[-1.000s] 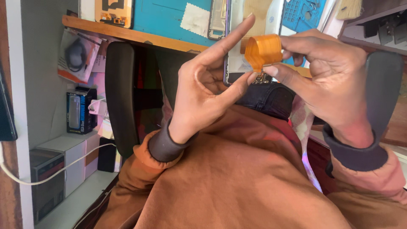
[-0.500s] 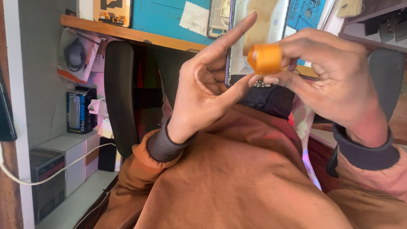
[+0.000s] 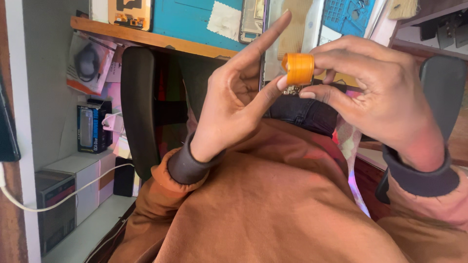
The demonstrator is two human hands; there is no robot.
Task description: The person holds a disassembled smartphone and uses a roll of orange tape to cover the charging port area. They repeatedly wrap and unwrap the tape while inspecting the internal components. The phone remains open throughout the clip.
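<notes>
Wooden shelf (image 3: 161, 41) (top of view) under a blue mat (image 3: 187, 19), a pale cloth (image 3: 224, 20), a phone (image 3: 252, 20)

Roll turn: 1 second ago we saw the open hollow of the orange tape roll (image 3: 298, 68) tilted toward us; now we see its broad outer band side-on, its axis lying roughly level.
Roll place: it has shifted a little toward the left hand's fingers.
Right hand grip: our right hand (image 3: 385, 100) has rolled over, so its back and knuckles face us more, with the fingers arched over the roll's top and the thumb under it.
Left hand contact: our left hand (image 3: 239, 104) now has a fingertip touching the roll's near edge, where earlier it stood just below it.
Right sleeve: the dark cuff (image 3: 419, 173) has slid lower in the view.
</notes>
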